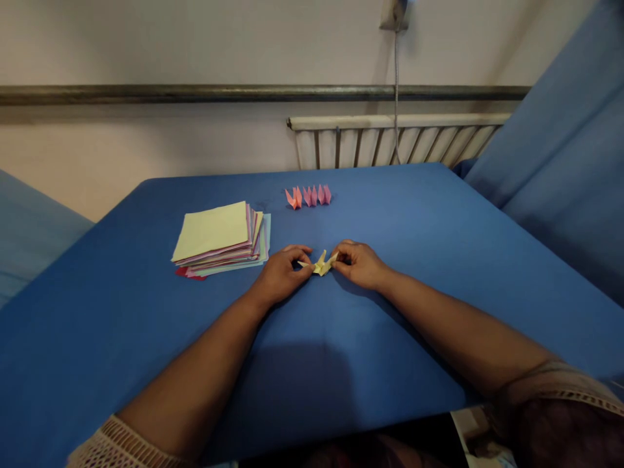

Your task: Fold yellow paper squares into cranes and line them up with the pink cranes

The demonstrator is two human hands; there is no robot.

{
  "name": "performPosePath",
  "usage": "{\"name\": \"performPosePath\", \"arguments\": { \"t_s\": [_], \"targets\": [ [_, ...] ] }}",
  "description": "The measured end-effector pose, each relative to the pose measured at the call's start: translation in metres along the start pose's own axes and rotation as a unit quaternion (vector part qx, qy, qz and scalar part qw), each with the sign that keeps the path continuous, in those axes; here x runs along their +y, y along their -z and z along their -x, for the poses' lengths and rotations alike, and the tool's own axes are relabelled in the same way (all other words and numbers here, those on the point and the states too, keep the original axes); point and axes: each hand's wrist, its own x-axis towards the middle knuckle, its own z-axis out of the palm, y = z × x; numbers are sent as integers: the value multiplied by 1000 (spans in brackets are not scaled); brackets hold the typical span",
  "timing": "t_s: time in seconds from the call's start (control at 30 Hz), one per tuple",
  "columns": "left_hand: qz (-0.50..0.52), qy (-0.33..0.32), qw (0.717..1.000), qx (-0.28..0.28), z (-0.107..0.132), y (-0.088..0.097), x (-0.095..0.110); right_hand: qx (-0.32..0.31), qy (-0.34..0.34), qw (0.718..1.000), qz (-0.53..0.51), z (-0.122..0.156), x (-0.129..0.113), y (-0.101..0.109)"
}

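Note:
A small yellow origami crane (pixel 322 265) is held between my two hands, just above or on the blue tabletop. My left hand (pixel 287 270) pinches its left wing between thumb and fingers. On the other side, my right hand (pixel 358 262) grips the right wing the same way. The wings spread outward, and a pointed part sticks up in the middle. Farther back stand several folded pink and orange paper cranes (pixel 311 196) in a short row. To the left of my left hand lies a stack of coloured paper sheets (pixel 214 231), with pale yellow on top.
The blue-covered table (pixel 414 221) reaches back to a wall with a metal rail (pixel 219 93) and a white radiator (pixel 390 121). A cord (pixel 396 84) hangs from a wall socket. Blue curtains (pixel 560 130) flank the table on the right and left.

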Motion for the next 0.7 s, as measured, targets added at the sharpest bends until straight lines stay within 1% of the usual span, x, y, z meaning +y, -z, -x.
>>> {"name": "performPosePath", "arguments": {
  "t_s": [0.07, 0.17, 0.27, 0.47, 0.7],
  "targets": [
    [28, 12, 999, 15, 0, -1, 2, 16, -8, 998, -59, 0, -1, -3],
    [45, 13, 999, 20, 0, -3, 6, 9, -22, 994, -110, 0, -5, -5],
    [43, 5, 999, 6, 1, -3, 9, 6, -22, 995, -101, 2, -7, -4],
    [34, -15, 998, -47, 4, 1, 10, -7, 16, 997, -73, 4, -6, -3],
    [28, -27, 998, -39, 4, -2, 13, 8, 54, 994, -98, 5, -13, -5]
  ]
}}
